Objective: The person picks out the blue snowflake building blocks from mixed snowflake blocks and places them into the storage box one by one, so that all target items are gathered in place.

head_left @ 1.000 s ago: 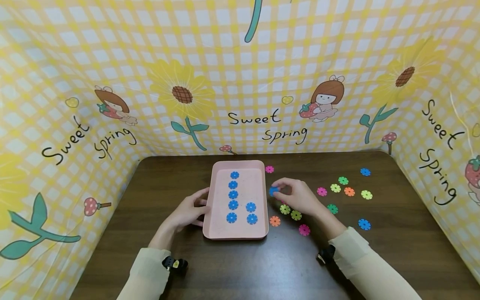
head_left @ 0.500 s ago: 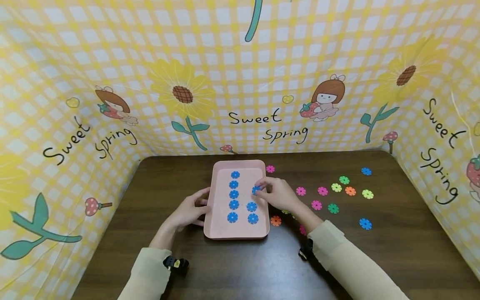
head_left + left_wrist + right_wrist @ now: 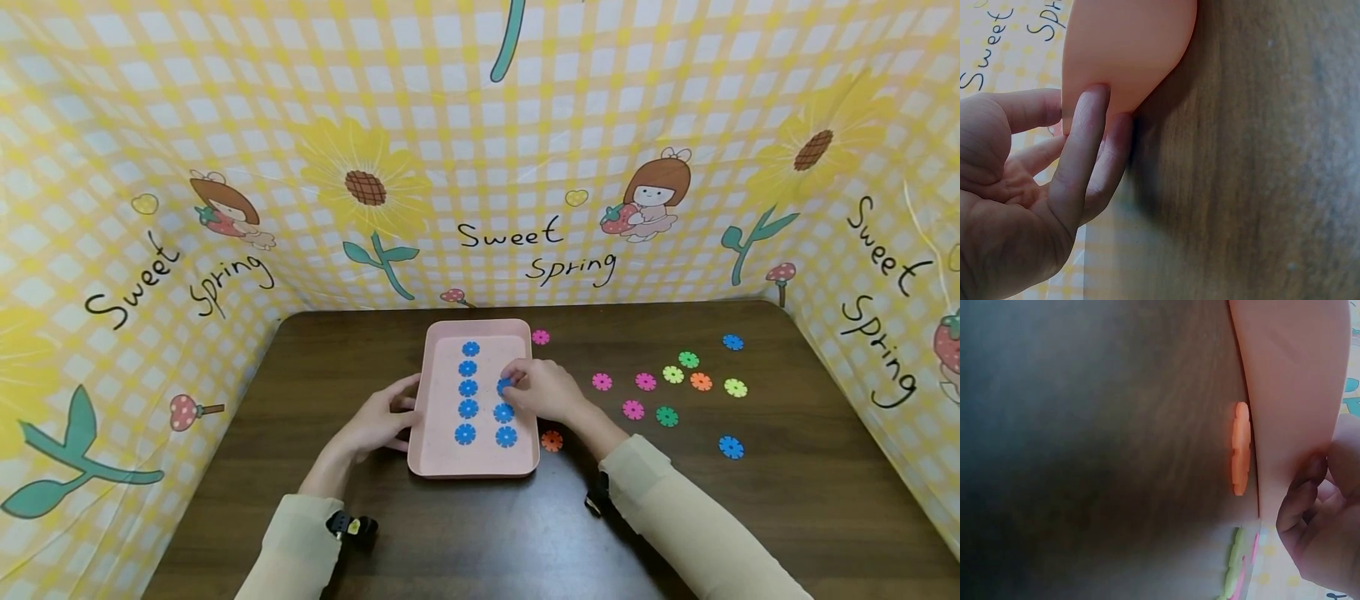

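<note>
A pink tray (image 3: 480, 462) stands on the table, holding a left column of several blue snowflake discs (image 3: 468, 388) and two more blue snowflake discs (image 3: 506, 436) on its right side. My right hand (image 3: 551, 392) reaches over the tray's right rim and pinches another blue snowflake disc (image 3: 503, 386), just beyond those two; fingers partly cover it. Whether it touches the tray floor I cannot tell. In the right wrist view that disc is hidden behind the tray wall (image 3: 1297, 394). My left hand (image 3: 378, 421) rests its fingertips (image 3: 1094, 97) against the tray's outer left wall.
Right of the tray lie loose discs: pink (image 3: 602, 382), green (image 3: 667, 417), yellow (image 3: 736, 388), orange (image 3: 552, 441) and blue (image 3: 731, 447). A yellow checked cloth (image 3: 480, 167) walls in the back and sides of the dark wooden table (image 3: 337, 350).
My right hand has carried the blue snowflake disc leftward from beside the tray to over it, then slightly lower toward the two discs. The left hand stays on the tray's side.
</note>
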### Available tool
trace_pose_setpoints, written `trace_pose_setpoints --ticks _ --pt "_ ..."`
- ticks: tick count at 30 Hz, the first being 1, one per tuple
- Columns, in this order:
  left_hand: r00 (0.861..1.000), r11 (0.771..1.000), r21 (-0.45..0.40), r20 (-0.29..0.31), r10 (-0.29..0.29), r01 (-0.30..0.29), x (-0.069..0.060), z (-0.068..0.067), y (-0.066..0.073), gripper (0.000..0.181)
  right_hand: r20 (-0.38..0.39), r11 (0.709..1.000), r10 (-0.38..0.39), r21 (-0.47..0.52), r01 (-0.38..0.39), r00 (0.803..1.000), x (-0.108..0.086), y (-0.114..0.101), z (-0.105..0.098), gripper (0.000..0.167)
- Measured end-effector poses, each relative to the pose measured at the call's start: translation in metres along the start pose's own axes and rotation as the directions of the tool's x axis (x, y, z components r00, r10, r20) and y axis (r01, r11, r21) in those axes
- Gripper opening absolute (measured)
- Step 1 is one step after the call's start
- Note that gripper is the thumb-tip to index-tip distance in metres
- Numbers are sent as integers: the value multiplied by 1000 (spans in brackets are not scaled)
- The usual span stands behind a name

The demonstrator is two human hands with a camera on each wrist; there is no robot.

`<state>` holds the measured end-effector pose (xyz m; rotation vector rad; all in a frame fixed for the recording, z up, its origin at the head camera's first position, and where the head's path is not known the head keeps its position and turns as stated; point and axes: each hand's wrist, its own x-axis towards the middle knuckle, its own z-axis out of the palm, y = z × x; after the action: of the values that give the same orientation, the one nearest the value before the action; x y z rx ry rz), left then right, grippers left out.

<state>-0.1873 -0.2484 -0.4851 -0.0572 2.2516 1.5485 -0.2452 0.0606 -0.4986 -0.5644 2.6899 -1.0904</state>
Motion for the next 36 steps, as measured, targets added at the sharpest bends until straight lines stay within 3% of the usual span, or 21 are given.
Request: trace_pose_setpoints --ticks 15,26,36 --pt "1000 1000 4 -2 -10 10 0 1 2 67 -18 963 -33 -269 27 999 0 -7 -2 24" --pt "1000 1000 14 -7 -13 13 1 0 2 67 -72 987 -38 -161 26 997 -18 -9 -16 25" --pt "1000 1000 6 -3 -5 5 0 0 2 66 -138 994 -100 -66 91 985 -45 -2 -40 25"
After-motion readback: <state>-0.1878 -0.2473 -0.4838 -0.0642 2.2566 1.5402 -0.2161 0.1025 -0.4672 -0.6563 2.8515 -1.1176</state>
